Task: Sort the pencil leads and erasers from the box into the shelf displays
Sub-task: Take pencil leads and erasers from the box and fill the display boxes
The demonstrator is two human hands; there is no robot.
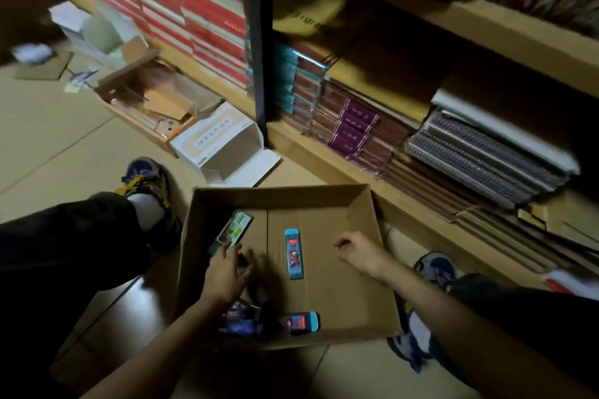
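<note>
1. Judging by the cardboard box (356,204) on the floor, the sorting looks well along: most of its bottom is bare and only a few packs lie in it.
2. What is left: a green pack (236,227) leaning at the left wall, a slim blue pack (293,254) flat in the middle, a short blue pack (303,322) near the front wall, and some dark purple packs (240,321) beside it.
3. The left hand (227,272) reaches down into the box just below the green pack. Its fingers are blurred, so I cannot tell whether they grip anything.
4. The right hand (358,253) hovers over the right side of the box, fingers loosely curled, with nothing seen in it.
5. The shelf (324,152) beside the box shows stacked notebooks, and no lead or eraser displays can be made out in this view.
6. Hard to read: the left forearm partly covers the purple packs, the labels are too small to tell leads from erasers, and the upper shelf is smeared by motion.
</note>
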